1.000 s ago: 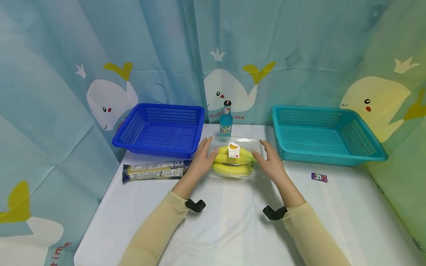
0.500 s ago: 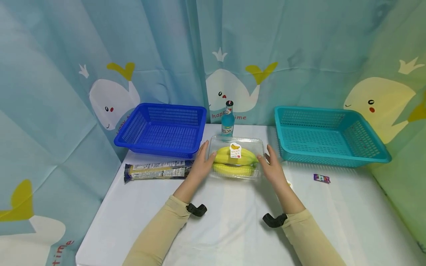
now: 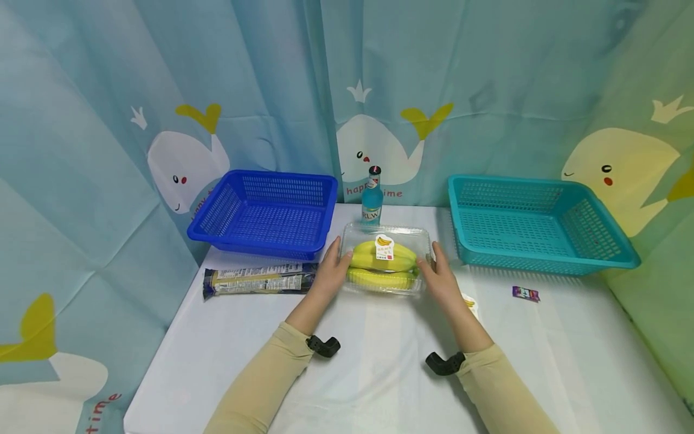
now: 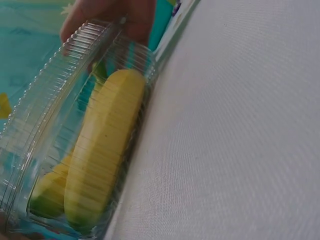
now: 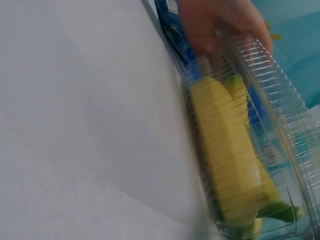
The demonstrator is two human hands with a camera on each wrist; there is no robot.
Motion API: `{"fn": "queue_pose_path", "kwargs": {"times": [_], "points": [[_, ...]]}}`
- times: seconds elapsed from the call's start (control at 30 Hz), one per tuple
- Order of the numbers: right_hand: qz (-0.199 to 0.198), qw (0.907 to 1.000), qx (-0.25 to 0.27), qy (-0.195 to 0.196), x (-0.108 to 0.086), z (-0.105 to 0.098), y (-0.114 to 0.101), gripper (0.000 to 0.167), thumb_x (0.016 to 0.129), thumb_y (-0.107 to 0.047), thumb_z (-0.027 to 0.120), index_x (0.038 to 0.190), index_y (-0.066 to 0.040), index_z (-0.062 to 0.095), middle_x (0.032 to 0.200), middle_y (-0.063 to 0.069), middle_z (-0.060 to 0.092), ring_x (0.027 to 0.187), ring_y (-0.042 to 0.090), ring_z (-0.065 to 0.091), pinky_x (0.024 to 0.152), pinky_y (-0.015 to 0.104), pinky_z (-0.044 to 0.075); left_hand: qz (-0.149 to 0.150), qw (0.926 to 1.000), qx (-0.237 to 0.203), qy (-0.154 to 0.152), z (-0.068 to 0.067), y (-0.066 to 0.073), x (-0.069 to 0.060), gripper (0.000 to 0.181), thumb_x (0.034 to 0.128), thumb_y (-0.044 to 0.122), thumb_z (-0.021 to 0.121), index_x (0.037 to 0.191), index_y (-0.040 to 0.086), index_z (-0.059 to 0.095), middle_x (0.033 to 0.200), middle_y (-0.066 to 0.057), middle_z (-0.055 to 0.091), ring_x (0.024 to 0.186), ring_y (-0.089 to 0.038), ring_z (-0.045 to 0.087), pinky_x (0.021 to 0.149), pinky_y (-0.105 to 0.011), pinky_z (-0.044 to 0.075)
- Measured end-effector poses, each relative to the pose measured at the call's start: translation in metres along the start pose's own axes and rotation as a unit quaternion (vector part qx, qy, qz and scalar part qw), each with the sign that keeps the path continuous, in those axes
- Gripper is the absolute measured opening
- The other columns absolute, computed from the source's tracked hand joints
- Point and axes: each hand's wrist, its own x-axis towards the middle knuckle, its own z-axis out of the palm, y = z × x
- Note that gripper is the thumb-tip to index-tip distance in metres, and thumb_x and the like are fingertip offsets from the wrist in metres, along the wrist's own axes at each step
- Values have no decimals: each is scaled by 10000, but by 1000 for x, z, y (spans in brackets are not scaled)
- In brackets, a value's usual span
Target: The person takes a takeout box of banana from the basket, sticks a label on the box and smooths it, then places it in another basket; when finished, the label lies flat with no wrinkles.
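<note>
A clear plastic clamshell box (image 3: 355,232) with yellow bananas (image 3: 382,279) inside stands at the middle of the table, a banana label (image 3: 385,248) on its lid. My left hand (image 3: 329,274) holds its left end, thumb at the lid edge. On the opposite end my right hand (image 3: 441,278) grips the box, thumb by the near corner. The left wrist view shows the right hand (image 4: 112,20) against the box's end; in the right wrist view the left hand (image 5: 222,25) reaches round the other end. Some fingertips are hidden behind the plastic.
Behind the box stands a blue bottle (image 3: 372,202). A blue basket (image 3: 262,247) is at back left, a teal basket (image 3: 542,259) at back right. A long dark packet (image 3: 260,280) lies left, a small purple packet (image 3: 526,293) right. Another banana label (image 3: 470,304) shows beside my right forearm.
My right hand has shifted slightly toward me along the box's end, and the label beside the forearm has come into sight. The left hand and the box have barely moved.
</note>
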Motion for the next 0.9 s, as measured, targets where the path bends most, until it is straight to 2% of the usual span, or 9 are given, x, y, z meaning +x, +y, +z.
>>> {"fn": "queue_pose_path", "kwargs": {"times": [0.3, 0.47, 0.73, 0.9], "points": [[-20, 9999, -149, -59, 2, 2, 0, 750, 1043, -410, 437, 1609, -194, -4, 1678, 63, -66, 1541, 359, -1, 1236, 559, 76, -22, 10000, -78, 30, 2, -3, 0, 657, 1038, 392, 427, 1582, 88, 217, 1652, -133, 187, 1534, -300, 153, 1241, -511, 121], [-13, 9998, -172, -41, 1, 1, -1, 766, 1033, -424, 453, 1608, -211, -4, 1678, 60, -61, 1541, 361, 0, 1232, 568, 75, -35, 9999, -131, 9, 2, 0, -1, 668, 1036, 395, 431, 1586, 95, 201, 1658, -121, 172, 1537, -293, 141, 1243, -509, 115], [-48, 9999, 51, -125, -6, -9, -13, 753, 1039, -419, 444, 1601, -281, -37, 1678, 42, -43, 1539, 359, 1, 1226, 580, 100, 67, 9999, -151, 2, 3, 11, -3, 708, 1019, 438, 429, 1597, 125, 166, 1665, -109, 153, 1541, -261, 125, 1246, -485, 119], [-211, 9996, 160, -95, -12, -21, -28, 751, 1046, -388, 442, 1602, -246, -43, 1676, 34, -60, 1539, 359, -5, 1228, 571, 102, 169, 9995, -247, -48, 3, 26, -5, 704, 1024, 393, 447, 1601, 130, 142, 1672, -80, 130, 1544, -249, 106, 1246, -486, 113]]}}
